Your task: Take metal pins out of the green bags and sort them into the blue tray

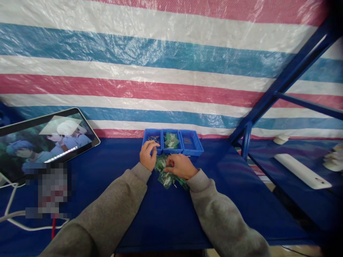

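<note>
My left hand (147, 154) reaches to the front rim of the left blue bin (151, 137), which holds small metal pins; its fingers are curled, and what they hold is too small to tell. My right hand (179, 165) rests on a pile of small green plastic bags (164, 177) lying on the blue table, fingers pinched on one of them. The middle blue bin (171, 140) holds more green bags. The right blue bin (191, 142) looks nearly bare. Both arms wear grey sleeves.
A tablet (45, 141) playing a cartoon leans at the left, with white cables (13, 214) below it. A striped tarp (160, 71) backs the blue table (166, 217). A blue metal frame (281, 82) stands at right, with a white flat device (301, 171) beyond it.
</note>
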A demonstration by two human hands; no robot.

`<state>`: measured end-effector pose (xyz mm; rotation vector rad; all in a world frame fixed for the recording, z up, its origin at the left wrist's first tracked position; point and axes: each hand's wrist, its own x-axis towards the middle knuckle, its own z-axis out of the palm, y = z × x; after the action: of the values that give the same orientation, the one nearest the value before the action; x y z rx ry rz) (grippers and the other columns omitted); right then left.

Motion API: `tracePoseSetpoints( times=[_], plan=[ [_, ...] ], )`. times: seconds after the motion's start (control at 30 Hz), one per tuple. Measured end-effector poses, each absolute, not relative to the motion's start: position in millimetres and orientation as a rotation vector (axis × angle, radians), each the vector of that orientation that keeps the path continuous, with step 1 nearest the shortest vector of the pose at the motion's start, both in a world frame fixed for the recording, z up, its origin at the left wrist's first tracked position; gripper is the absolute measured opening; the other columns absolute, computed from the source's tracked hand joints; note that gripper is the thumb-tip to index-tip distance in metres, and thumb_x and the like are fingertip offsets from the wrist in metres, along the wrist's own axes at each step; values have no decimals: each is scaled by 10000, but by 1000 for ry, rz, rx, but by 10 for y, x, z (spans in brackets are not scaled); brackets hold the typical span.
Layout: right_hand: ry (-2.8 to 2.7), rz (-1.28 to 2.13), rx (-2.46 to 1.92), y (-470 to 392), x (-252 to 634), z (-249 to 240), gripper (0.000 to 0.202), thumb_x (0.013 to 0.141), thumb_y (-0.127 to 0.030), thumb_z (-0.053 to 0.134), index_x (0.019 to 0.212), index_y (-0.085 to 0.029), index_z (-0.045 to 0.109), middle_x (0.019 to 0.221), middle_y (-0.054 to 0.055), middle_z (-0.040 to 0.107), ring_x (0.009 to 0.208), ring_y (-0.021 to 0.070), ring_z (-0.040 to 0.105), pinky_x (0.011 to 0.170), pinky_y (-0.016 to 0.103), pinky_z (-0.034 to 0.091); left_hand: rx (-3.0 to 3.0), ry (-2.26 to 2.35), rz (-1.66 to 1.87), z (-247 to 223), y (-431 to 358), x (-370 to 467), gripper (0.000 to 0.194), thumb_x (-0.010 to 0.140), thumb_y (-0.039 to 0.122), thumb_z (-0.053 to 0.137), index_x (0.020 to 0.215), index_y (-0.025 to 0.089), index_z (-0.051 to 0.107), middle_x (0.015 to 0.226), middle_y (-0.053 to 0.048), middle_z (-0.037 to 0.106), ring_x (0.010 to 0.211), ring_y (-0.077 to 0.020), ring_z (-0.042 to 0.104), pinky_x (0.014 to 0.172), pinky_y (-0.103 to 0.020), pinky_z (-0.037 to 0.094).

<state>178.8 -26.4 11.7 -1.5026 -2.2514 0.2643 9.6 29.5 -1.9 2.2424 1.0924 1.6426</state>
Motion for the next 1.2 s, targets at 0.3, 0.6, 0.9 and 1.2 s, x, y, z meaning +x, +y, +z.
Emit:
tracePoseSetpoints(
  times=[0.3,0.6,0.9,1.2],
  plan=[
    [-2380,254,-1797,-323,1695,191,232,659,-433,736,738,-227,662,777,40,678,766,207,625,617,263,386,2273,972,1645,-12,273,137,204,869,141,446,807,168,639,890,-52,600,874,-157,583,827,-300,468],
    [-2408,228,-1868,-367,1627,269,331,713,-503,665,874,-214,647,892,57,685,863,234,634,712,294,434,2299,876,1651,-54,250,140,206,863,117,442,802,161,634,874,-60,600,864,-160,578,816,-307,474],
    [-2565,135,-1806,-548,1552,355,668,574,-678,677,982,-158,584,882,122,684,790,298,657,659,347,471,2272,873,1695,-70,232,115,211,860,112,446,778,163,633,856,-52,599,835,-148,580,788,-291,473],
    [-2490,122,-1832,-512,1522,287,554,614,-556,727,973,-170,558,853,97,684,777,269,657,628,309,441,2241,893,1735,-84,250,100,207,858,114,454,762,169,630,842,-37,593,814,-137,580,767,-276,468]
  ],
)
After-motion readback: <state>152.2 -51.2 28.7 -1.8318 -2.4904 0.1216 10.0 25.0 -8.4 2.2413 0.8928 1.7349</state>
